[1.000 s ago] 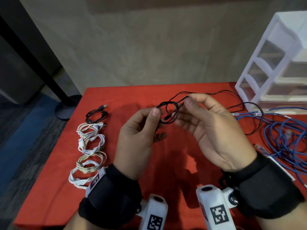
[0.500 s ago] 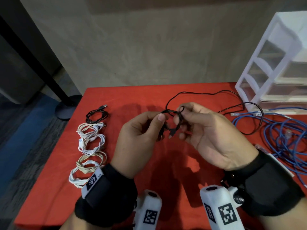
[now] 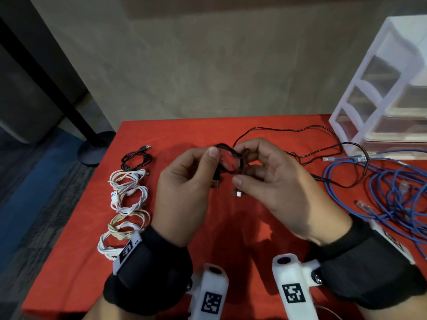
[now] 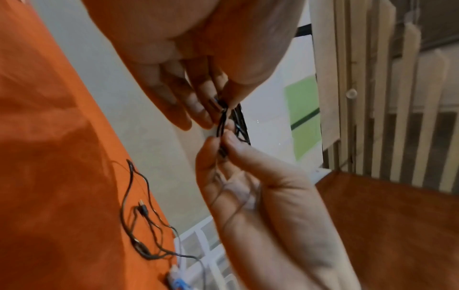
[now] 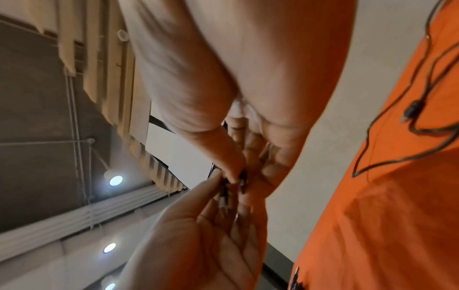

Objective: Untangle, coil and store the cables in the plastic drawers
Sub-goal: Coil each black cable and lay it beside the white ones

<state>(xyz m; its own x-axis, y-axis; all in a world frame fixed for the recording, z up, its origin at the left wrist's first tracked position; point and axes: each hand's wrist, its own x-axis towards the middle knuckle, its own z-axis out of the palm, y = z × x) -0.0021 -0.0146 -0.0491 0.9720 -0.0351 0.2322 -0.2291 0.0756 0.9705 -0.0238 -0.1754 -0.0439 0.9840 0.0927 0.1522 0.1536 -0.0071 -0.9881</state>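
Head view: black cable [image 3: 227, 161] coil pinched between both hands.

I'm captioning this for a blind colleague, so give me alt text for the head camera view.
Two hands, the left hand and right hand, hold a small black cable coil above a red table. Coiled white cables and a black one lie in a row at left; tangled blue cables and plastic drawers sit at right.
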